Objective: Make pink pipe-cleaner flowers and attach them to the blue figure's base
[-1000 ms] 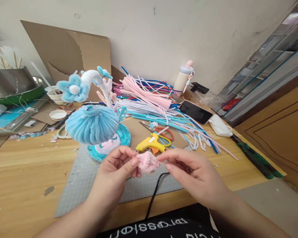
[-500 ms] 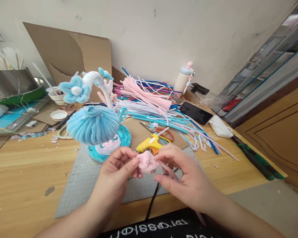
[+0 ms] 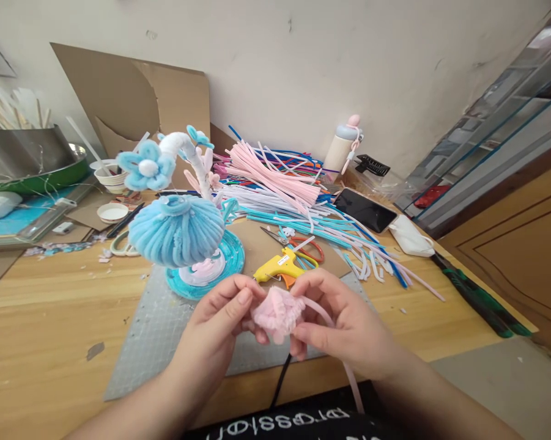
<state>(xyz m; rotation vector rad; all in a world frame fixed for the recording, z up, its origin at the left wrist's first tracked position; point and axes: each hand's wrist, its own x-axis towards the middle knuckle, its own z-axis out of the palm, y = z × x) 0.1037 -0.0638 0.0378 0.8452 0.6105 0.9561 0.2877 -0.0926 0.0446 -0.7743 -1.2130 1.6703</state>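
A small pink bundle of bent pipe cleaners (image 3: 279, 313) is held between both hands above the grey cutting mat (image 3: 140, 342). My left hand (image 3: 227, 315) grips its left side with thumb and fingers. My right hand (image 3: 334, 321) pinches its right side, and a loose pink pipe cleaner (image 3: 352, 385) trails from there down to my lap. Just beyond my fingers lies a yellow glue gun (image 3: 279, 266), with orange-handled scissors (image 3: 309, 249) behind it. On the left stands a blue pipe-cleaner lamp shape (image 3: 177, 229) with a blue flower (image 3: 147, 166), on a round turquoise base (image 3: 233, 253).
Piles of pink, white and blue pipe cleaners (image 3: 268, 174) fill the back middle. A phone (image 3: 366, 209), a bottle (image 3: 342, 146) and green-handled pliers or shears (image 3: 479, 299) are on the right. A metal pot (image 3: 25, 153) and paper cups (image 3: 110, 180) stand left.
The pink bundle has turned in my hands and sits slightly lower and to the right. My right fingers have closed in on it, and the loose strand now arches over and hangs lower.
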